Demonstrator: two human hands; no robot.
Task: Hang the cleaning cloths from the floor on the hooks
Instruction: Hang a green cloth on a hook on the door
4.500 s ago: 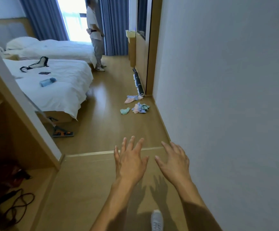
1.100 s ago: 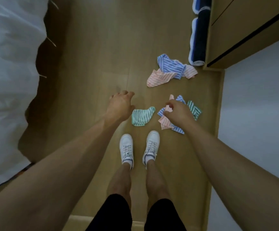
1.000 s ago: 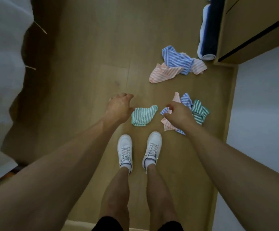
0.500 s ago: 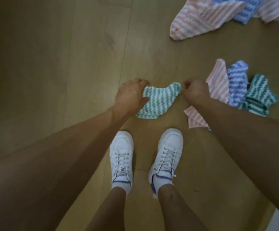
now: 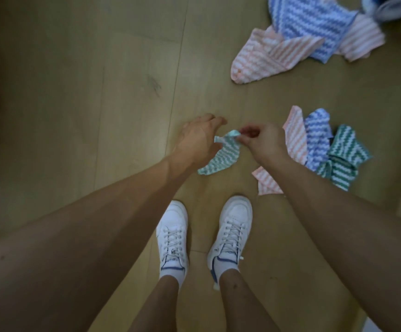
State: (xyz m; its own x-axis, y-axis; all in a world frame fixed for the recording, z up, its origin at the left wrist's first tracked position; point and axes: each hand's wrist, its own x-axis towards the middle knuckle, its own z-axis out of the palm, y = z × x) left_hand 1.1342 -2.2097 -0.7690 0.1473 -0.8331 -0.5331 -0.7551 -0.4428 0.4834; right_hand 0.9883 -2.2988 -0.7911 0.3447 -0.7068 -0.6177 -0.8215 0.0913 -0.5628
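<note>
At the middle of the frame the right hand (image 5: pixel 265 142) pinches the top corner of a light green striped cloth (image 5: pixel 221 156) between thumb and curled fingers, at a small pale loop on that corner. The left hand (image 5: pixel 198 140) lies just beside it to the left, over the cloth's left edge, its fingers loosely spread and reaching forward; whether its thumb presses the fabric cannot be told, since the hand covers that edge. The cloth hangs from the pinched corner down and to the left, its lower end close to the floor (image 5: pixel 98 92) or resting on it, which cannot be told. Right of the right hand, on the floor, lies a bunch of three cloths touching one another: a pink striped cloth (image 5: pixel 295 137) partly hidden under the right forearm, a blue striped cloth (image 5: pixel 318 137) beside it, and a dark green striped cloth (image 5: pixel 343 156) at the right end. Toward the upper right of the frame a second heap lies well apart from them: a blue cloth (image 5: pixel 314 22) on top of a folded pink cloth (image 5: pixel 264 61), with more pink striped fabric at its right side. In the upper right corner the round end of a dark rolled thing (image 5: pixel 393 6) is cut by the frame edge. Below the hands, at lower centre, two white sneakers (image 5: pixel 173 238) stand side by side on the wooden boards, bare legs above them.
</note>
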